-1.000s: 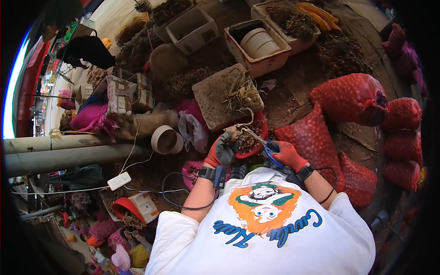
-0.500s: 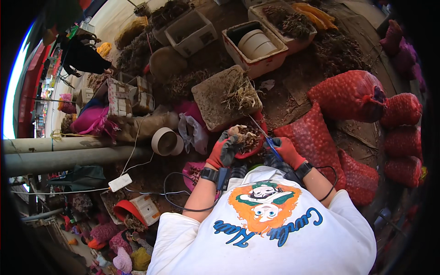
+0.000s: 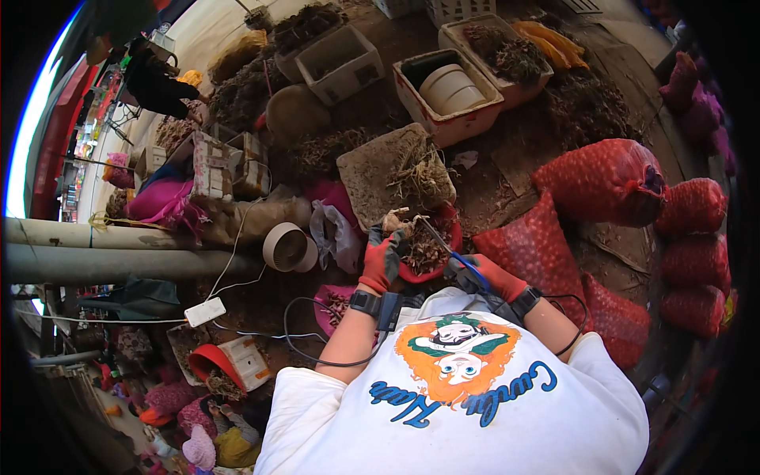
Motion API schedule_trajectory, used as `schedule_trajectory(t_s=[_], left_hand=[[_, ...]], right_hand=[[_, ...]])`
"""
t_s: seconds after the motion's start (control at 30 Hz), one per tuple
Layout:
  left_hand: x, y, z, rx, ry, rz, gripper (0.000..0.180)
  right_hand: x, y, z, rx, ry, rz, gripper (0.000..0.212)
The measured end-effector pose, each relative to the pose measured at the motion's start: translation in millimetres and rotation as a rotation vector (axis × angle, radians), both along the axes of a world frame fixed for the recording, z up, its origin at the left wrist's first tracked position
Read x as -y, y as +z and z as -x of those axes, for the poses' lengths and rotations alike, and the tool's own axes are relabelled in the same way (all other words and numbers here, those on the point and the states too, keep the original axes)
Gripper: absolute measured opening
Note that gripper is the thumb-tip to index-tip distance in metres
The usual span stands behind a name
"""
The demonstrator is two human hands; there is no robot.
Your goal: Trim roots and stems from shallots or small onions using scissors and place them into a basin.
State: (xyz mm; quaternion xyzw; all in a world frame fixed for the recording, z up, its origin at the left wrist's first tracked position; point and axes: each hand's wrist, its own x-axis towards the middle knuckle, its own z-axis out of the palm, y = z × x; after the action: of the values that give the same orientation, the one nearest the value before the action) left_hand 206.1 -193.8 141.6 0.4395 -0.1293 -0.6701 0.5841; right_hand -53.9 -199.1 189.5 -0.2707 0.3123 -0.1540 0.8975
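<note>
My left hand (image 3: 382, 260), in a red and dark grey glove, is closed around a garlic bulb (image 3: 395, 222) with a dry stalk. In my right hand (image 3: 492, 277), gloved alike, is a pair of scissors (image 3: 470, 267) with blue handles. Its blades point up and left, their tips close to the garlic's stalk; whether they touch it I cannot tell. Under the hands lies a red container (image 3: 454, 229) holding dry trimmings (image 3: 425, 255). Just beyond, a dirty pale foam slab (image 3: 366, 178) carries a bunch of dry garlic stalks (image 3: 423, 176).
Full red mesh sacks (image 3: 598, 178) stand at the right. Foam boxes (image 3: 447, 119) are at the back, one holding white tubs. A white ring-shaped tub (image 3: 285, 246), a plastic bag (image 3: 336, 237) and a white power strip (image 3: 205, 312) with cords lie left. A person (image 3: 154, 79) stands far left.
My left hand has lifted the garlic slightly away from me. The scissors' tips have come down and left toward its stalk. The whole view has shifted a little.
</note>
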Motion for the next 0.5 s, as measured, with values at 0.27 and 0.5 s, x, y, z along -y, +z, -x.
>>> schedule_trajectory(t_s=[0.27, 0.5], left_hand=[[-3.9, 8.5, 1.8, 0.032, -0.050, 0.093, 0.038], [-2.8, 38.8, 27.1, 0.457, -0.171, 0.233, 0.053]], right_hand=[[8.9, 5.9, -6.0, -0.258, -0.048, 0.176, 0.026], [47.1, -33.2, -57.2, -0.097, -0.239, -0.001, 0.030]])
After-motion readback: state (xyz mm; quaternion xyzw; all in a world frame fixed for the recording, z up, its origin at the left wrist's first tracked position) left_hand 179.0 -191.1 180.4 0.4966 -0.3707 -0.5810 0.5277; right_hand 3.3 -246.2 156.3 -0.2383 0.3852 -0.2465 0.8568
